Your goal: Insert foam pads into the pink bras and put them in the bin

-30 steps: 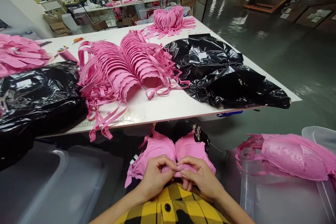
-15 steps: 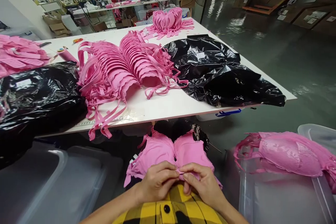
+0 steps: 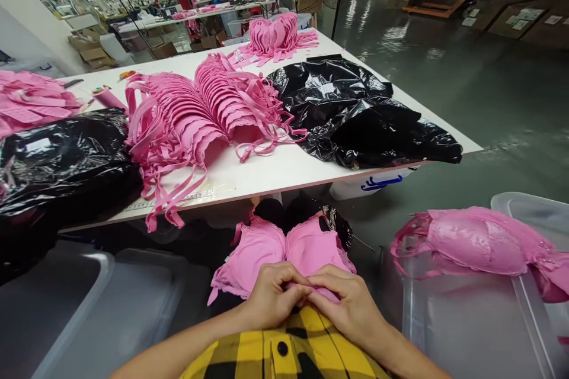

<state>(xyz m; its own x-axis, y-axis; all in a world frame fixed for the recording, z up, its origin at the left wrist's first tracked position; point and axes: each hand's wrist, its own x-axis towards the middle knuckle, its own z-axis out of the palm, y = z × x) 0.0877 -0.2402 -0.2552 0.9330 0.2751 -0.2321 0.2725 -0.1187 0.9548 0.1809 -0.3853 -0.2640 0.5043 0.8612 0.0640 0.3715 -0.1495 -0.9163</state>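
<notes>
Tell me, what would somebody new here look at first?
Probably the big double row of pink bras nested together on the white table, with straps dangling over its near edge. Next, maybe the shiny black plastic bundle left of the row and the black plastic sheet right of it. Nearest, the left hand and right hand pinch one pink bra.

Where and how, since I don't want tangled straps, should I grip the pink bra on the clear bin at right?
Probably grip the pink bra by its rounded cup, from above: it bulges upward, uncovered, while loose straps trail at its left end.
</notes>
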